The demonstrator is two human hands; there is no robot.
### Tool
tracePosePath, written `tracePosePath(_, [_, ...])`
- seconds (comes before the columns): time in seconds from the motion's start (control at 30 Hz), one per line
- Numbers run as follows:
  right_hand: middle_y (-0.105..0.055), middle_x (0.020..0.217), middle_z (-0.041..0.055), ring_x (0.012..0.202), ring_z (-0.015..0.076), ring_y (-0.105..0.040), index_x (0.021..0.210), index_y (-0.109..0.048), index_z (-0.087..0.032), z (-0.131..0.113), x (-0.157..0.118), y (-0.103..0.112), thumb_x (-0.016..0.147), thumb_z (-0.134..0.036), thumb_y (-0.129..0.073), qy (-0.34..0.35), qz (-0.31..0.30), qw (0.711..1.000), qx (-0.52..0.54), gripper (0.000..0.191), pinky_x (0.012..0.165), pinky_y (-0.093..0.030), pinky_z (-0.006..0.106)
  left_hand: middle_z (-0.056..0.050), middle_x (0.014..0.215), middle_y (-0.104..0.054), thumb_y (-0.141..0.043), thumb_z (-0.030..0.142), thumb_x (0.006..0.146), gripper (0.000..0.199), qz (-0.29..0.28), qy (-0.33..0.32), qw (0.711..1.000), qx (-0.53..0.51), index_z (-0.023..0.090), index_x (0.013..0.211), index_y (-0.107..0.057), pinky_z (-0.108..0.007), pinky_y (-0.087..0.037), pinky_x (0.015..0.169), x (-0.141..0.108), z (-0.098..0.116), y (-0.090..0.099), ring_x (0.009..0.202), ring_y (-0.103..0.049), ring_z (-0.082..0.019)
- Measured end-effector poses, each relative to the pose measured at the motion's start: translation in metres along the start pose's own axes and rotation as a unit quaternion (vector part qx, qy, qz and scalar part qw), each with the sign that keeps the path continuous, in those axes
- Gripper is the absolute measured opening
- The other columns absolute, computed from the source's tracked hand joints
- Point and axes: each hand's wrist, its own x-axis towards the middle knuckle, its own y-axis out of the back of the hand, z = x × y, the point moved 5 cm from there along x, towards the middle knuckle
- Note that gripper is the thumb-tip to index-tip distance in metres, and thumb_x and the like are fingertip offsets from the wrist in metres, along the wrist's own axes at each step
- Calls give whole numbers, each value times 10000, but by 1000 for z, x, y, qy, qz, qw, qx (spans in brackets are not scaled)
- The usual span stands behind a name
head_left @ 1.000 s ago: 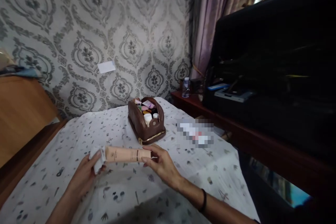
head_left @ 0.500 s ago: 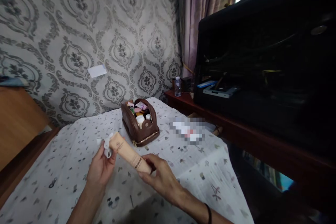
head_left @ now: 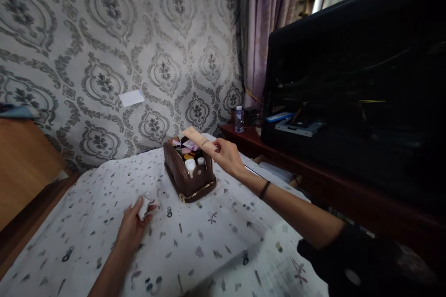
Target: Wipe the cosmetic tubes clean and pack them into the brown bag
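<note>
A peach-coloured tube (head_left: pixel 197 139) is held by its lower end between the fingers of my right hand (head_left: pixel 228 157), above the back part of a brown bag (head_left: pixel 190 183). The bag stands open on the patterned cloth, with white-lidded jars (head_left: pixel 190 165) and several small items inside. Down and left of the bag, my left hand (head_left: pixel 134 222) is closed on a crumpled white tissue (head_left: pixel 144 206), low over the cloth.
The white patterned cloth (head_left: pixel 195 250) covers the surface. A clear bottle (head_left: pixel 239 119) stands on the dark red desk (head_left: pixel 251 142) at the back right, beside a large black casing (head_left: pixel 348 79). An orange-brown wooden board (head_left: pixel 28 162) is at the left.
My right hand has carried the tube up and forward over the bag, away from my left hand. My left hand has moved slightly down with the tissue.
</note>
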Motion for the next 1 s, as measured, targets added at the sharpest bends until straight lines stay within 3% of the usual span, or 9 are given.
tracePosePath(0.07, [-732,938,118,872,230,-675,991,-675,-125,-10,14,-4,929,-383,-492,27,-11,991,-134,322,688,-416,272,-50,725,-725,-613,118,861,24,15,14,1000,-6,124,874,-632,-173,-474,399,6,-5,11,570,-701,-153])
tracePosePath(0.17, [-708,1088,170,998,264,-667,1069,-659,-116,-26,24,-17,951,-338,-458,60,-36,972,-226,322,758,-428,284,-62,715,-719,-593,111,870,42,7,28,1000,-10,119,851,-630,-182,-467,394,10,-7,18,563,-691,-155])
tracePosePath(0.27, [-694,1139,192,1029,284,-664,1102,-661,-112,-39,27,-33,940,-308,-467,75,-58,967,-238,320,773,-436,295,-63,729,-717,-640,133,842,20,-13,34,999,-7,116,853,-642,-192,-468,400,11,-8,19,570,-683,-156])
tracePosePath(0.47, [-729,1058,198,989,277,-685,1047,-721,-107,-48,35,-56,968,-340,-408,80,-101,961,-244,398,764,-439,298,-76,714,-711,-765,236,748,195,-37,40,998,7,100,832,-654,-194,-437,405,12,-13,19,570,-655,-153])
tracePosePath(0.7, [-725,1106,192,1023,290,-681,1131,-716,-127,-42,44,-60,975,-574,-389,75,-150,957,-237,575,775,-455,299,-53,705,-705,-885,409,568,443,-57,37,997,32,110,812,-667,-209,-434,422,9,-15,14,566,-638,-156])
tracePosePath(0.87, [-730,1108,170,1026,290,-678,1131,-729,-168,-44,47,-64,953,-637,-386,80,-181,952,-233,607,771,-460,304,-54,703,-701,-879,406,568,427,-51,34,997,39,112,792,-664,-218,-440,439,9,-15,15,572,-635,-157])
tracePosePath(1.0, [-736,1099,144,1002,256,-677,1152,-718,-175,-42,50,-63,931,-629,-457,82,-171,958,-217,568,786,-451,284,-53,699,-696,-874,411,569,425,-55,29,997,48,113,783,-659,-218,-435,434,7,-15,14,573,-632,-156])
